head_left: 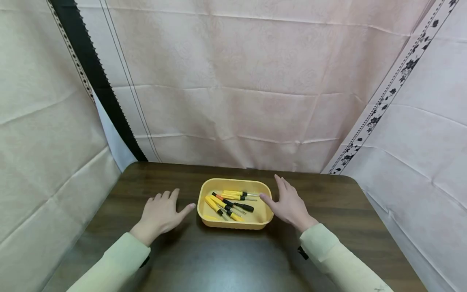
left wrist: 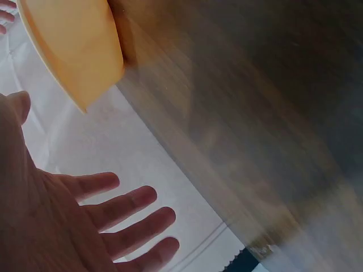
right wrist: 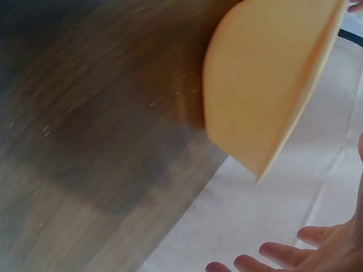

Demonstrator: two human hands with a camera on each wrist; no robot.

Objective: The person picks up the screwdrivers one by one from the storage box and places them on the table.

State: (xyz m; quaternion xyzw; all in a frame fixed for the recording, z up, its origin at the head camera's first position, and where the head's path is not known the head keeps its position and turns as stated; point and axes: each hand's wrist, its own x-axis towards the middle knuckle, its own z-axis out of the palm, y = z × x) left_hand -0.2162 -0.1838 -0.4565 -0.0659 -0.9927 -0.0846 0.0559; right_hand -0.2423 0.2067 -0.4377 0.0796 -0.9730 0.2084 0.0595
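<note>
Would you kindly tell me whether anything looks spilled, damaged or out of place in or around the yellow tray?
Nothing stands out: the yellow tray sits on the dark table with no visible damage or spill. The screwdrivers inside lie at mixed angles, merely untidy.

Pale creased cloth point(head_left: 237, 73) with floral trim point(head_left: 411, 64) hangs behind a dark wooden table point(head_left: 335, 198).

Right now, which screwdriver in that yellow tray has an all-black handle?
The black screwdriver, just right of the middle of the tray; the other screwdrivers all show yellow or orange on their handles.
</note>
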